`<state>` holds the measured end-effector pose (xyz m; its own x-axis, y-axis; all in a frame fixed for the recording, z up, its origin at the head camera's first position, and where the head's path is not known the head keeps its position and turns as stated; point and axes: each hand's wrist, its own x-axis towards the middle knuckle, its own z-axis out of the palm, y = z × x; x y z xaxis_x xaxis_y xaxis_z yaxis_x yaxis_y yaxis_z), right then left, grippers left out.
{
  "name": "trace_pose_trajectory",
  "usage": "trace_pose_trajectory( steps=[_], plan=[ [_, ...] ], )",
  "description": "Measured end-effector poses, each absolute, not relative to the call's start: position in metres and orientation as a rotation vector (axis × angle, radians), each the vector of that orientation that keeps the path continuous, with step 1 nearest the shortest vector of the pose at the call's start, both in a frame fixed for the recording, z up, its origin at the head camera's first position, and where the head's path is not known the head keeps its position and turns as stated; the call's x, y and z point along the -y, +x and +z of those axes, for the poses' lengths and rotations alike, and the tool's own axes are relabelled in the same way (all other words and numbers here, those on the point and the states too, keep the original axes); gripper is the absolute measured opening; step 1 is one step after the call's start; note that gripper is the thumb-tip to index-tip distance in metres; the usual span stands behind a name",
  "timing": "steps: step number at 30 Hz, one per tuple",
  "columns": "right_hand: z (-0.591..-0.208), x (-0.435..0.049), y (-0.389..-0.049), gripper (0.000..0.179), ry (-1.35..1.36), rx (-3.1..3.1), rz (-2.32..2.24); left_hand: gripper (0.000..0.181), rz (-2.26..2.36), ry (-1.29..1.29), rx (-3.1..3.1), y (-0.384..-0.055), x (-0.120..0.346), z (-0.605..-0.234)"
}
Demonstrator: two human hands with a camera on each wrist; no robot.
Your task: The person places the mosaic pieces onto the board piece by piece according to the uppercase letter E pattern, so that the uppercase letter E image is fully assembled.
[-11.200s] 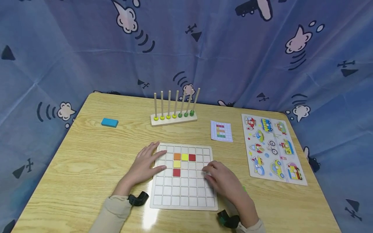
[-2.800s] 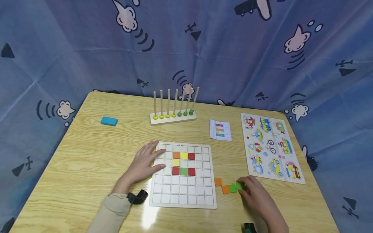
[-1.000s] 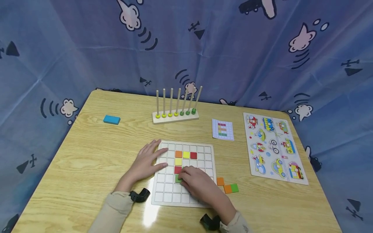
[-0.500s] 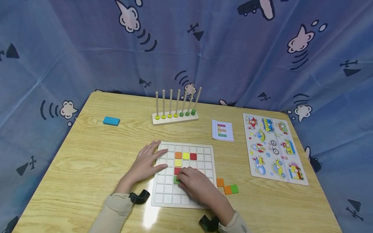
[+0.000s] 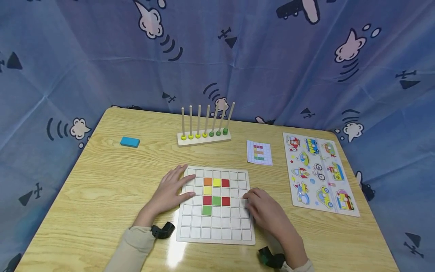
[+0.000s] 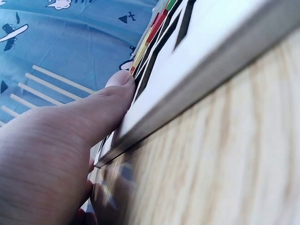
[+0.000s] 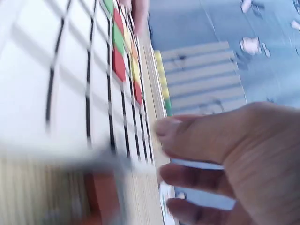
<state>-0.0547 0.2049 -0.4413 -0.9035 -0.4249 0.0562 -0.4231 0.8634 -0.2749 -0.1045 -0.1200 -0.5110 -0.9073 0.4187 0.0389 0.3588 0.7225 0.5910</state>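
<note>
From afar I see, left to right, a blue block (image 5: 130,142), the left hand (image 5: 168,192) resting wide-spread on the edge of a white grid board (image 5: 216,233), gripping nothing, eight coloured tiles (image 5: 216,200) on its middle squares, and the right hand (image 5: 266,211), loosely bent and empty, by the board's right edge.

Head cam: high, 6 o'clock, facing 12 and down, widest. Left wrist cam (image 5: 163,229): low, very close, board's (image 5: 225,223) 8 o'clock, facing roughly 1. Right wrist cam (image 5: 272,258): close, 4 o'clock, facing roughly 11. Wrist views share board, rack (image 5: 204,139), curtain (image 5: 197,70).
</note>
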Motion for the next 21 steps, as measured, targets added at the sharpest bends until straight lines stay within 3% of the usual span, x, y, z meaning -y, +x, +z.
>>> trace_pose_trajectory(
  steps=[10, 21],
  plan=[
    [-0.441, -0.245, -0.043, 0.035, -0.437, -2.785, -0.500, 0.061, 0.932, 0.638, -2.816, -0.104, 0.120, -0.510],
    [-0.449, -0.247, -0.045, 0.025, -0.422, -2.859, -0.529, 0.060, 0.941, 0.646, -2.825, -0.103, 0.119, -0.509]
  ],
)
